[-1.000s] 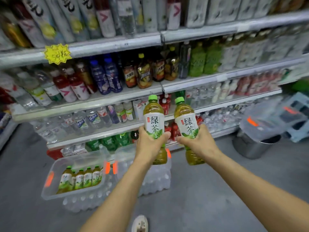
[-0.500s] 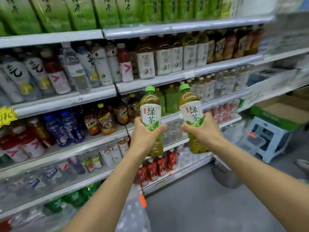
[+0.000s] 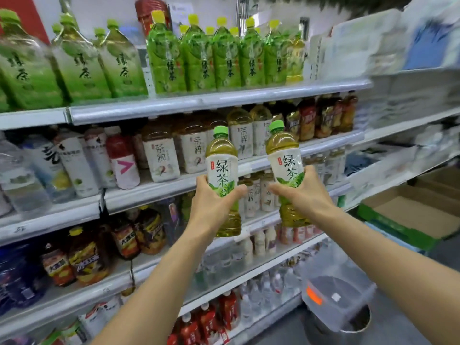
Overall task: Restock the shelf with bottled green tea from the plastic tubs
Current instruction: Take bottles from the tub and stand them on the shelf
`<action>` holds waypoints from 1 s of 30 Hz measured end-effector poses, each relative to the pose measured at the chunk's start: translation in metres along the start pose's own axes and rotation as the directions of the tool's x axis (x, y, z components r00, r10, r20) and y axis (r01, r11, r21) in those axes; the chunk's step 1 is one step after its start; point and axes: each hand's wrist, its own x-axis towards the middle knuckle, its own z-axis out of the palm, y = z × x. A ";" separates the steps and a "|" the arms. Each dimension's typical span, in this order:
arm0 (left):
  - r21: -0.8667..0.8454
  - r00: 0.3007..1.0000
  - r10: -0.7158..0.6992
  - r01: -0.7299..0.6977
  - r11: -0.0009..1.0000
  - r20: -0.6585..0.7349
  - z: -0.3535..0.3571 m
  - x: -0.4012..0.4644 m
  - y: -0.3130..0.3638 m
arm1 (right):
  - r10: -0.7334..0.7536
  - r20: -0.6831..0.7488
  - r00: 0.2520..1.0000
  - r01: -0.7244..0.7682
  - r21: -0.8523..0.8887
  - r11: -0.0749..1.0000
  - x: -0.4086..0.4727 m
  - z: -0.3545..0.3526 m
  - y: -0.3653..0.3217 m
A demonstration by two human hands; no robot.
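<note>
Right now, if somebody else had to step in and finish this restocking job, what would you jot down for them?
Left hand: holding one green tea bottle upright by its lower label.
Right hand: holding a second green tea bottle, also upright.
Both bottles are raised in front of the middle shelves, not yet on any shelf.
The top shelf already carries larger green tea bottles.
A clear plastic tub sits low on the right; its contents are too blurred to tell.
Done: two bottles picked up.
Left: find their shelf spot, set both down, and probably fetch more.
</note>
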 end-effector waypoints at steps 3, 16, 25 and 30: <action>-0.030 0.999 0.013 -0.014 0.999 -0.031 0.048 0.022 0.011 | -0.045 0.021 0.999 0.045 0.020 0.999 0.044 -0.034 0.015; -0.079 0.987 0.023 -0.036 0.996 -0.159 0.258 0.113 0.096 | -0.191 0.081 0.978 0.189 0.031 0.981 0.237 -0.200 0.069; -0.024 0.968 0.150 -0.158 0.987 -0.203 0.323 0.197 0.145 | -0.266 0.085 0.960 0.257 0.103 0.961 0.369 -0.238 0.072; -0.057 0.963 0.185 -0.199 0.978 -0.199 0.350 0.257 0.158 | -0.255 0.093 0.963 0.238 0.165 0.957 0.439 -0.246 0.064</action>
